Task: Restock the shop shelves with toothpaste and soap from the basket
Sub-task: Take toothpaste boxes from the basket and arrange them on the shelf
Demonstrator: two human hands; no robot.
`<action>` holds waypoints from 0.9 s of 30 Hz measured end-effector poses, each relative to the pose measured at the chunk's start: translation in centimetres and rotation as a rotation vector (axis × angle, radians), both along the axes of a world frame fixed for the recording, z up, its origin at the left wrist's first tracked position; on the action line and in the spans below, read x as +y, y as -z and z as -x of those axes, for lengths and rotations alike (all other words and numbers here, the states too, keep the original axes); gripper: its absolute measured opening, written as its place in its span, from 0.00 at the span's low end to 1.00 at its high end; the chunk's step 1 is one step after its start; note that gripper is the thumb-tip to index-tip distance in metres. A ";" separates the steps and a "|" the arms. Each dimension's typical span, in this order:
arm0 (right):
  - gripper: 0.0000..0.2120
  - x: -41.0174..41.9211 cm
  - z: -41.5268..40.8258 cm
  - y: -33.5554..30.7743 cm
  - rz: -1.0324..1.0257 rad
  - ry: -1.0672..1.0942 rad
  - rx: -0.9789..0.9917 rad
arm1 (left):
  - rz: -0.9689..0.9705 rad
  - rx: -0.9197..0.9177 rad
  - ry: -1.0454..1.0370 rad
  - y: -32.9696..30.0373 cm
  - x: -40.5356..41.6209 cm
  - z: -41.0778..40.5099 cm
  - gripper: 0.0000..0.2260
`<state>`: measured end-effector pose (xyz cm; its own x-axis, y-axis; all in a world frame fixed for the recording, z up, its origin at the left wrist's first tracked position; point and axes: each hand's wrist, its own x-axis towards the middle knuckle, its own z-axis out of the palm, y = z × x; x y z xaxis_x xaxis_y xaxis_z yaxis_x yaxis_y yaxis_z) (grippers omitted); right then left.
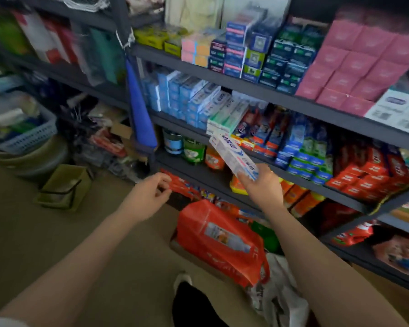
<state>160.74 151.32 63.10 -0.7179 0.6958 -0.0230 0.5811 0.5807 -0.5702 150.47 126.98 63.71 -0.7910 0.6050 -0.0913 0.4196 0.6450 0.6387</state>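
Toothpaste box (232,154) in right hand (261,185) (angled)

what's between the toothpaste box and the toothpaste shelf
Nothing visible. The right hand holds the toothpaste box tilted, its far end just in front of the white-green boxes at the shelf edge; the air between is free.

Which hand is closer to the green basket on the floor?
Left. The left hand hovers right of the green basket; the right hand, gripping a toothpaste box, is farther right.
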 end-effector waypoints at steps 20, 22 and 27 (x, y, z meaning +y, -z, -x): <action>0.38 0.1 25.8 4.3 0.097 0.109 -0.055 | 0.242 0.369 0.647 -0.9 15.3 31.0 0.23; 0.37 0.1 26.5 4.0 0.103 0.060 -0.074 | 0.232 0.334 0.725 0.0 16.5 32.3 0.23; 0.28 0.7 27.7 3.0 -0.016 0.131 -0.163 | 0.261 0.290 0.853 2.9 18.4 35.2 0.24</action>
<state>133.06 152.07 60.11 -0.6089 0.7841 -0.1202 0.7361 0.5021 -0.4539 115.31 145.38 60.83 -0.1022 0.9793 -0.1748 0.9370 0.1537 0.3137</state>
